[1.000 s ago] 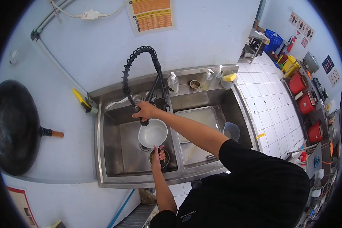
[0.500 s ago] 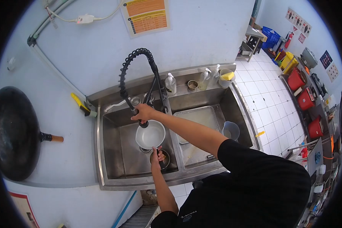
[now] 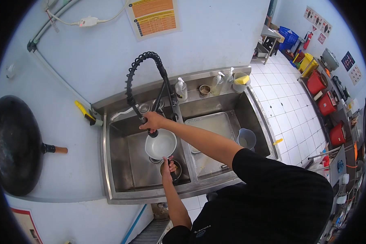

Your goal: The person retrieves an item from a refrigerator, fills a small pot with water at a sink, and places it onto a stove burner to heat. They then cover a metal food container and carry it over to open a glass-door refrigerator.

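Observation:
Over the left basin of the sink, my left hand is closed round the black handle of a saucepan with a pale inside. My right hand grips the black spray head of a spring-hose faucet, pointing it down over the pan's far edge. Whether water is flowing, I cannot tell. Under my left hand a round metal bowl sits on the basin floor, partly hidden by hand and handle.
A tray and a clear plastic jug lie in the right basin. Along the back ledge stand pump bottles, a small metal bowl and a tub with a yellow sponge. A wok hangs at left beside a yellow-handled brush.
The whole view has shifted very slightly. Both hands keep the same hold on the saucepan and the spray head, with no other visible movement.

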`<state>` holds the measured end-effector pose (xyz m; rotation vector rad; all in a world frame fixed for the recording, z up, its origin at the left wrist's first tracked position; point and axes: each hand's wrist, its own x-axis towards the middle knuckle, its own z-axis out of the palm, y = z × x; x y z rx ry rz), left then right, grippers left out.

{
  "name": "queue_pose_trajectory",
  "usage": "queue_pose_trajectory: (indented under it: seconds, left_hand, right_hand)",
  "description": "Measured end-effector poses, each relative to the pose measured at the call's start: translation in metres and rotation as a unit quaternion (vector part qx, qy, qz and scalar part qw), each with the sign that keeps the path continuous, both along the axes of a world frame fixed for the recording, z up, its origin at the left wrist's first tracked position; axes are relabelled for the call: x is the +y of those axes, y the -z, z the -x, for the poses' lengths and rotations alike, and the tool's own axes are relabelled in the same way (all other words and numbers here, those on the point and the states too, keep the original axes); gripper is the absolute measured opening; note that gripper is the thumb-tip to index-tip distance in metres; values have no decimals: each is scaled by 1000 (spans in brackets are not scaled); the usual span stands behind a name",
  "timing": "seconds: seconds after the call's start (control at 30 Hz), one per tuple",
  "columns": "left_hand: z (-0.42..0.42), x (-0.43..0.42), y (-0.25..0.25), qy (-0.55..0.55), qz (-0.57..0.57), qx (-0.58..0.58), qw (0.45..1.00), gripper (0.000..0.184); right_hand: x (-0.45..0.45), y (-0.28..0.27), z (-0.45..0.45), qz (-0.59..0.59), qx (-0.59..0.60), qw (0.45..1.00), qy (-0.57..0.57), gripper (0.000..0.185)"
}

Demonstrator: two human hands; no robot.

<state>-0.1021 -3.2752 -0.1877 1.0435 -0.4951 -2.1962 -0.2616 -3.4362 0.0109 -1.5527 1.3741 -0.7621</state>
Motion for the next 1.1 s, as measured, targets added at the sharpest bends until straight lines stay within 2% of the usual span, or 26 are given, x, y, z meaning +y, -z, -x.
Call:
queue_pose_trajectory:
  seconds: [0.37,1.1]
  left_hand:
    - [-2,-1,14,1,-7,40,999,58]
    - [2,-1,12,-3,-4,23,1000,58]
  right_hand:
    - [0,2,-1,-1,-17,1000,10,36]
    - [5,-6,0,-10,-6,1000,9,38]
